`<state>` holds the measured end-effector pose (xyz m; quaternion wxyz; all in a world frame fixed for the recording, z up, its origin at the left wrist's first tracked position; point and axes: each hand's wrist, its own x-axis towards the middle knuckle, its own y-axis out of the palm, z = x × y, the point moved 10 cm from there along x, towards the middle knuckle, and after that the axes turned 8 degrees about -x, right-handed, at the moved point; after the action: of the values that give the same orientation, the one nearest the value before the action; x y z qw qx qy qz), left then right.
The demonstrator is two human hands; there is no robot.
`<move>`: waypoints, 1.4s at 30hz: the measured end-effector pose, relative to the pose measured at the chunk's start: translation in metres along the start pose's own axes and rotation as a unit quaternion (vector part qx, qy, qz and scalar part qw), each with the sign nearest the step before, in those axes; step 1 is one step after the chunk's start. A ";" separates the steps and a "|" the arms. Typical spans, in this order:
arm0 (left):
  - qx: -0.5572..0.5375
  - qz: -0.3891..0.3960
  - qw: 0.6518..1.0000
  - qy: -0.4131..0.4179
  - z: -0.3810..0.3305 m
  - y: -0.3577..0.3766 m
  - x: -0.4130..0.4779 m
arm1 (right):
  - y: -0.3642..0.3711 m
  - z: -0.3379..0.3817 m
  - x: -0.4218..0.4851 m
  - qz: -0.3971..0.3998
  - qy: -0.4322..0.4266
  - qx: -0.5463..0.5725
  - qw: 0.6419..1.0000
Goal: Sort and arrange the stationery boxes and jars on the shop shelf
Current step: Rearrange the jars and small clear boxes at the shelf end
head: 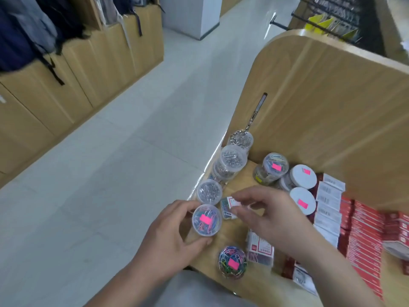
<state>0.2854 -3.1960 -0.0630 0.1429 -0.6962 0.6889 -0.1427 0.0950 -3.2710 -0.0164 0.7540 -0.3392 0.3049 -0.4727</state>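
Note:
My left hand (174,235) grips a clear jar of coloured paper clips (207,220) with a pink sticker, at the shelf's left edge. My right hand (265,212) pinches a small white and blue box (229,207) just right of that jar. Further along the edge stand three clear jars of silver clips (209,191), (230,163), (241,139). Another coloured-clip jar (232,263) stands near me. White-lidded jars (303,176), (302,200) and a tilted jar (273,166) lie by the back panel.
Rows of red stationery boxes (363,235) and white-labelled boxes (328,202) fill the shelf's right side. A clear box of clips (260,251) sits under my right wrist. The wooden back panel (321,103) rises behind. A tiled aisle (132,151) lies left, with bag cabinets (66,69).

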 end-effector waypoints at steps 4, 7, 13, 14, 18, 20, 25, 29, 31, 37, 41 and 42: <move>-0.001 -0.002 1.000 0.028 -0.016 -0.001 0.005 | 0.009 -0.001 -0.017 0.026 0.043 0.100 0.994; -0.015 0.002 0.999 0.050 -0.035 0.008 0.013 | 0.003 0.004 -0.024 0.033 0.050 0.159 0.985; -0.095 0.014 0.995 0.032 -0.047 0.023 0.024 | -0.025 0.002 -0.029 -0.028 0.005 0.088 0.996; -0.088 0.019 0.995 0.033 -0.045 0.026 0.024 | -0.026 0.004 -0.031 -0.025 -0.011 0.070 0.997; -0.061 0.039 0.996 0.060 -0.047 0.037 0.026 | -0.026 0.007 -0.030 -0.018 -0.044 -0.006 0.999; -0.064 0.048 0.994 0.070 -0.047 0.040 0.029 | -0.034 0.001 -0.028 -0.037 -0.049 -0.057 0.997; -0.001 -0.027 0.996 0.087 -0.033 0.013 0.030 | -0.056 -0.020 -0.011 -0.086 0.002 -0.242 0.966; 0.011 -0.079 0.994 0.069 -0.017 -0.011 0.022 | -0.040 -0.032 0.006 -0.092 0.003 -0.354 0.931; 0.003 -0.080 0.995 0.052 -0.009 -0.017 0.019 | -0.032 -0.040 0.008 -0.106 0.005 -0.372 0.922; 0.009 -0.008 1.000 0.000 0.015 -0.002 0.017 | -0.018 -0.053 0.011 -0.115 0.004 -0.419 0.901; 0.017 0.006 1.000 0.013 0.014 0.001 0.009 | -0.034 -0.037 -0.002 -0.164 -0.046 -0.369 0.914; 0.033 0.016 0.999 0.027 0.012 0.004 0.008 | -0.040 -0.032 -0.008 -0.178 -0.058 -0.334 0.924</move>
<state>0.2866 -3.2040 -0.0760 0.1495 -0.6761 0.6981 -0.1822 0.0472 -3.2835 -0.0021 0.5168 -0.6471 0.3357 -0.4488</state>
